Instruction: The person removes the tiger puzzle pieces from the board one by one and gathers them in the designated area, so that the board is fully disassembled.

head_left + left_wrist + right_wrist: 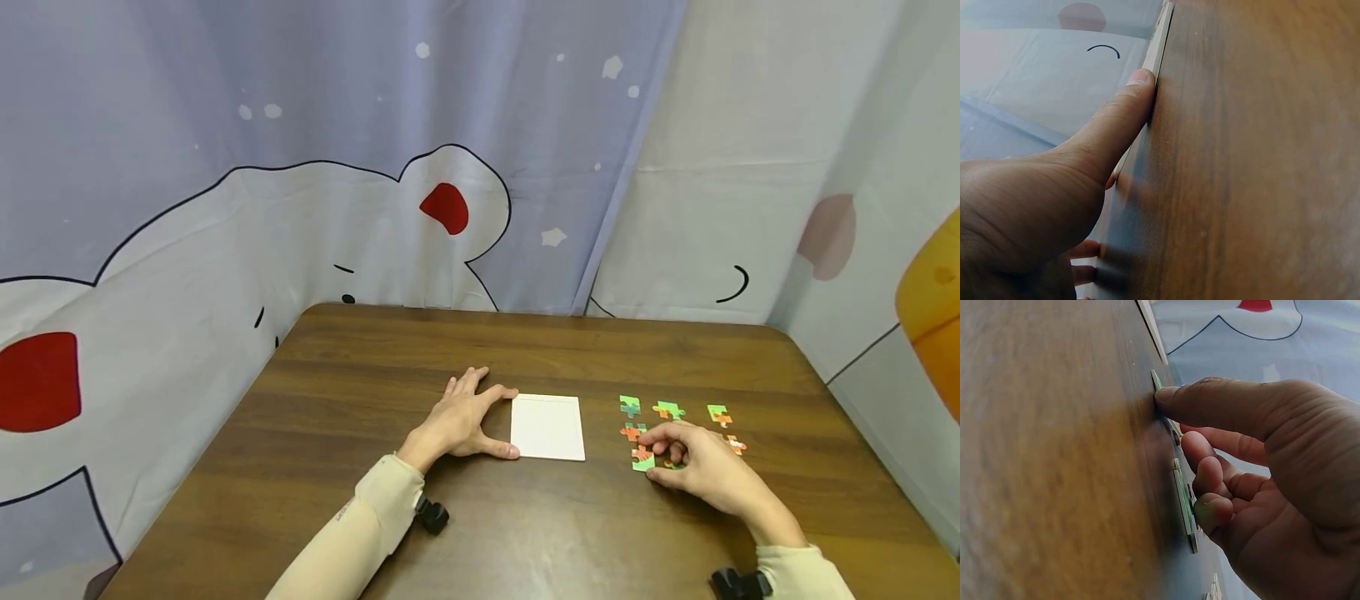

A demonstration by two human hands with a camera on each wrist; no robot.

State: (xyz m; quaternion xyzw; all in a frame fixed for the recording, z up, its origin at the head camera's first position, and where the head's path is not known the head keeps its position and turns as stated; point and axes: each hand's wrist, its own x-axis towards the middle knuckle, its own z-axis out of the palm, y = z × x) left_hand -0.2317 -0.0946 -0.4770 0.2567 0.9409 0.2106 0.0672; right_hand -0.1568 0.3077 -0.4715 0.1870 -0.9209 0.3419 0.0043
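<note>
A flat square white puzzle board (548, 428) lies on the table, a thin raised line running near its far edge. My left hand (457, 422) holds it at the left side, index finger at the far corner and thumb (1138, 81) at the near corner. My right hand (703, 468) pinches a red and green puzzle piece (642, 461) between thumb and index finger, low over the table. In the right wrist view that piece (1155, 380) shows edge-on at the thumb tip, and the other fingers curl above a green-edged piece (1184, 497).
Loose jigsaw pieces lie around the right hand: a green and teal piece (630, 406), a green one (669, 409), a green and orange one (720, 414), an orange and white one (737, 444) and a red one (632, 431). Patterned curtains (375, 225) hang behind the brown table (360, 358).
</note>
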